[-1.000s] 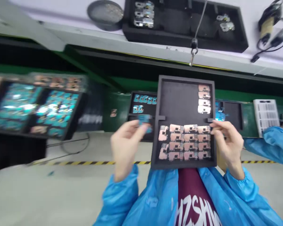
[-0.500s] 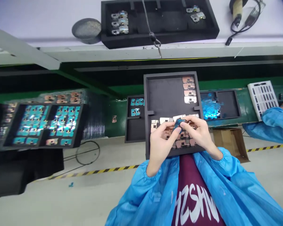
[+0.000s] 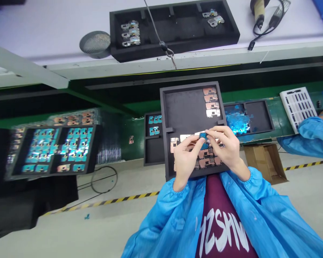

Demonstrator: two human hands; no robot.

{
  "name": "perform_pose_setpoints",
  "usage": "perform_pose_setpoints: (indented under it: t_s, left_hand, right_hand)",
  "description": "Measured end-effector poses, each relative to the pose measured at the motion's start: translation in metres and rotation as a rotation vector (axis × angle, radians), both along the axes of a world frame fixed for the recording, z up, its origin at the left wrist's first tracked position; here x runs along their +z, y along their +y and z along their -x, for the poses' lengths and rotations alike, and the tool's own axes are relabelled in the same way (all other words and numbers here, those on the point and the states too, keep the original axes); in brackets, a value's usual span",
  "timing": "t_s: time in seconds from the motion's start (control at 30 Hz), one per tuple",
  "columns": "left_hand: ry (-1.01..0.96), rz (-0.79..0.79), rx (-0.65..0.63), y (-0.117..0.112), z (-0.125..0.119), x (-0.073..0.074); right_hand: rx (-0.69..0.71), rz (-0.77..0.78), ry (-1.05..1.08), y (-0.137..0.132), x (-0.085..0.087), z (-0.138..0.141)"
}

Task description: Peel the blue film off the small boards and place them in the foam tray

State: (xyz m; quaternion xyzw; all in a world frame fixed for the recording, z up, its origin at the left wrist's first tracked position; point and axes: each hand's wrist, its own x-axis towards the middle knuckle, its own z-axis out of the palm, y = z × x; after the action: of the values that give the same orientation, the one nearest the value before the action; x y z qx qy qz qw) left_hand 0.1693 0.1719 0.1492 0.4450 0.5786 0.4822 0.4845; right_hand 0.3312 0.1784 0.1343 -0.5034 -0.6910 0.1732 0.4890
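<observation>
Both hands have closed in since a second ago, when the left one was out to the side and the right one sat at the tray's edge; now they meet over the middle, pinching one small blue piece (image 3: 203, 135) between them. Left hand (image 3: 185, 157) comes up from below, wrist bent, thumb and forefinger nipping the piece's lower left side. Right hand (image 3: 227, 148) arches over from the right, its fingertips clamped on the top edge and the other fingers curled loosely. The piece sits just above the rows of copper plates (image 3: 204, 163) in the near half of the black tray (image 3: 183, 107), which rests on the person's lap. The far half holds a short column of plates (image 3: 211, 102) along its right wall. Behind the tray on the left is a second tray (image 3: 150, 150) with a few blue parts, and behind it on the right is another with a heap of blue film (image 3: 237, 119). Far left stands a stack of trays (image 3: 56, 147), slightly blurred. A co-worker's blue sleeve (image 3: 307, 138) shows at the right edge, near a cardboard box (image 3: 263, 161).
</observation>
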Motion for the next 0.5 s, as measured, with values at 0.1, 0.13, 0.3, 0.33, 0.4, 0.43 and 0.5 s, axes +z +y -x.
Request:
perform_pose_setpoints:
  t_s: [0.1, 0.13, 0.3, 0.33, 0.4, 0.43, 0.5]
  left_hand:
    - [-0.024, 0.039, -0.064, -0.001, 0.003, 0.004]
    - [-0.028, 0.043, -0.097, -0.001, 0.004, 0.005]
    - [-0.039, 0.041, -0.171, 0.001, 0.010, 0.004]
    - [-0.063, 0.063, -0.167, 0.001, 0.010, 0.002]
    - [-0.165, 0.135, -0.156, 0.002, 0.009, -0.002]
    - [-0.235, 0.177, -0.154, 0.003, 0.009, -0.004]
    - [-0.385, 0.264, -0.163, 0.004, 0.010, -0.008]
  right_hand:
    - [-0.034, -0.074, -0.100, 0.001, -0.004, -0.004]
    - [-0.037, -0.078, -0.128, 0.001, -0.005, -0.005]
    - [-0.009, -0.106, -0.213, 0.003, -0.008, -0.009]
    - [-0.014, -0.129, -0.230, 0.004, -0.008, -0.010]
    - [-0.031, -0.182, -0.273, 0.005, -0.007, -0.012]
    - [-0.035, -0.207, -0.295, 0.005, -0.006, -0.013]
    - [-0.008, -0.252, -0.318, 0.006, -0.004, -0.015]
